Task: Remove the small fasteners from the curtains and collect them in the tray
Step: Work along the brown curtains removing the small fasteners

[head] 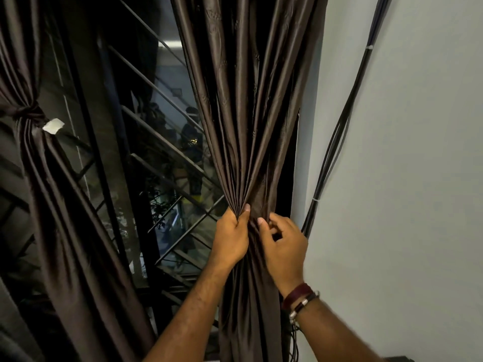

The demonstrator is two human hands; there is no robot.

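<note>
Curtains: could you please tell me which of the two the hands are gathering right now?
The right curtain, beside the wall: the left hand grips its bunched folds and the right hand touches it. The left curtain hangs untouched.

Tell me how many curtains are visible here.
2. One curtain hangs at the centre, bunched in the left hand, with the right hand at it. The other curtain is tied at the left edge.
</note>
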